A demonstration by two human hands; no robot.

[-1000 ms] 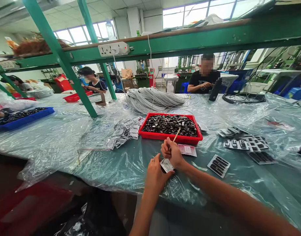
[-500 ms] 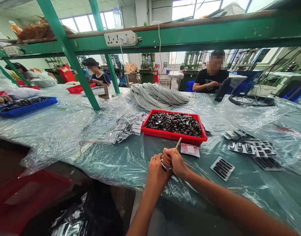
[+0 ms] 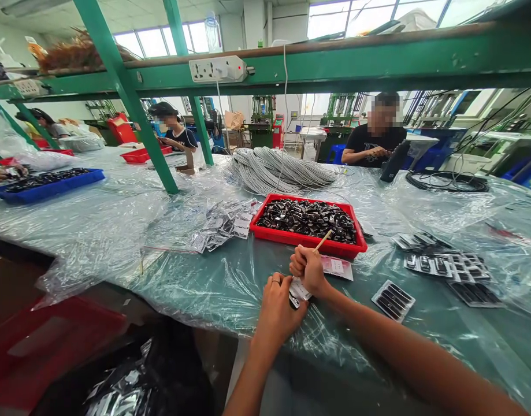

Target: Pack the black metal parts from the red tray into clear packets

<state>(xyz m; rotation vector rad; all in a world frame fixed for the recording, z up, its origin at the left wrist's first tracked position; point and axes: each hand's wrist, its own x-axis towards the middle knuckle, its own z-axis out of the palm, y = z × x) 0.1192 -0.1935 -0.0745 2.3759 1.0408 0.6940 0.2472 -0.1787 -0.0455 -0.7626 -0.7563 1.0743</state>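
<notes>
My left hand [image 3: 277,306] is closed on a small white-and-silver sheet [image 3: 301,289] with a dark part at its near edge, just above the plastic-covered table. Right beside it, my right hand [image 3: 308,270] grips a thin wooden stick [image 3: 323,240] that slants up to the right; its lower end is hidden by the fingers. A red tray [image 3: 308,242] heaped with small black-and-silver parts stands just beyond my hands. By my right wrist lies a pink-and-white packet [image 3: 338,267], partly covered by the hand.
Silvery sheets [image 3: 224,225] lie left of the tray. On the right are a card of black pieces [image 3: 393,300] and more filled cards [image 3: 447,263]. A grey cable coil [image 3: 282,170] sits behind. A green frame [image 3: 360,63] crosses above. Co-workers sit across the table.
My right hand has moved slightly up and right with the stick, away from my left hand. More of the sheet now shows between them.
</notes>
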